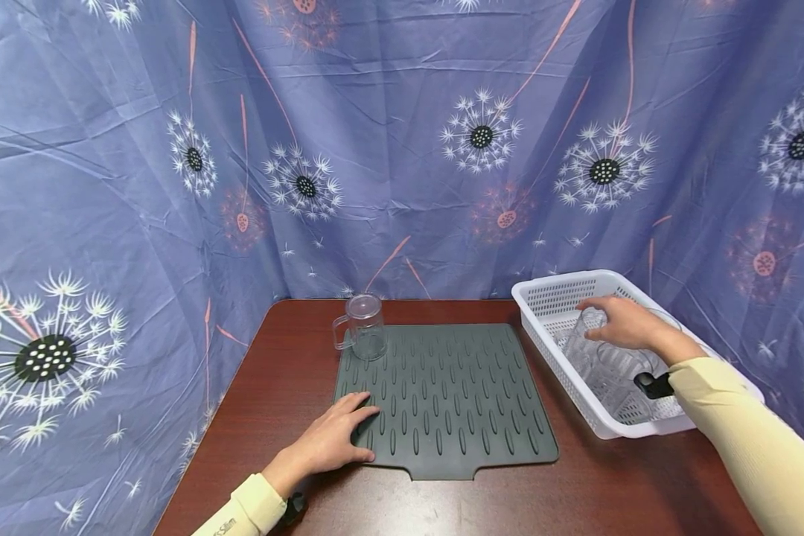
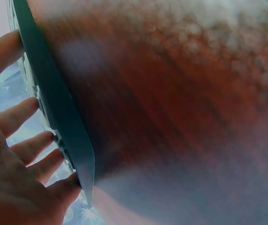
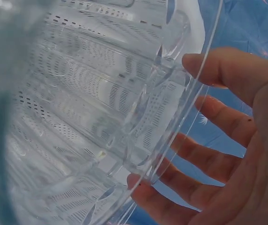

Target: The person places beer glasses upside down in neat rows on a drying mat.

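My right hand (image 1: 619, 321) reaches into a white basket (image 1: 554, 365) at the right, over a clear glass (image 1: 581, 350) that lies tilted there. In the right wrist view its fingers (image 3: 213, 157) are spread and fairly straight, their tips overlapping the glass edge. My left hand (image 1: 328, 438) rests at the front left corner of a dark grey ridged mat (image 1: 442, 417), with spread fingertips (image 2: 28, 105) on its edge. A clear glass mug (image 1: 367, 327) stands upside down on the mat's back left corner, handle to the left.
Another clear glass (image 1: 613, 376) is in the basket nearer the front. The mat lies on a reddish-brown wooden table (image 1: 275, 372). A blue curtain (image 1: 388, 149) with dandelion prints hangs close behind the table and along both sides.
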A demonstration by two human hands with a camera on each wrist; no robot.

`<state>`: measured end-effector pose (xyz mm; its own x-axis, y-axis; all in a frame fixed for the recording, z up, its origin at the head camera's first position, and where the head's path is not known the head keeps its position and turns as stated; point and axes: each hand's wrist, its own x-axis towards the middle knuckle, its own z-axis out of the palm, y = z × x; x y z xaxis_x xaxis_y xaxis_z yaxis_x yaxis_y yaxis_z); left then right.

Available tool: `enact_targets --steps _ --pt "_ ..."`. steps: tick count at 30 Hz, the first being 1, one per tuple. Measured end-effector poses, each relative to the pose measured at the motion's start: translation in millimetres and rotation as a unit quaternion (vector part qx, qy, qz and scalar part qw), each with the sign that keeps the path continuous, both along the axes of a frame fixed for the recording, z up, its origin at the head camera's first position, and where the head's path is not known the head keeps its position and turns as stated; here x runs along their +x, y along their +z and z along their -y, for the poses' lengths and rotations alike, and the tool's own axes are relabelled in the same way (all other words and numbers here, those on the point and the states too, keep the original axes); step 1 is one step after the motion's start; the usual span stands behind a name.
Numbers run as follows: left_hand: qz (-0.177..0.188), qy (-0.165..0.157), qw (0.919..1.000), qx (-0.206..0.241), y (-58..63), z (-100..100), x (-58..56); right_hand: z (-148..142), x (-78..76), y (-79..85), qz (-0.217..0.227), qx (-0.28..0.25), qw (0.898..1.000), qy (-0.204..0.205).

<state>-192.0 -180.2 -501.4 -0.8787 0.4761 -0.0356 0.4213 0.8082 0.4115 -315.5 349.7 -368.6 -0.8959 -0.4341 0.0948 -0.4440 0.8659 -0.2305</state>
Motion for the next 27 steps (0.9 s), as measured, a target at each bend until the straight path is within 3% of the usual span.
enact_targets --steps 9,27 --pt "-0.007 -0.001 1.0000 0.004 -0.7 0.1 -0.7 -3.8 -0.3 3.6 -0.046 -0.025 0.999 -0.002" --pt "0.005 0.005 1.0000 -0.007 -1.4 -1.5 -0.8 -9.5 9.2 18.5 -0.078 -0.073 0.993 -0.041"
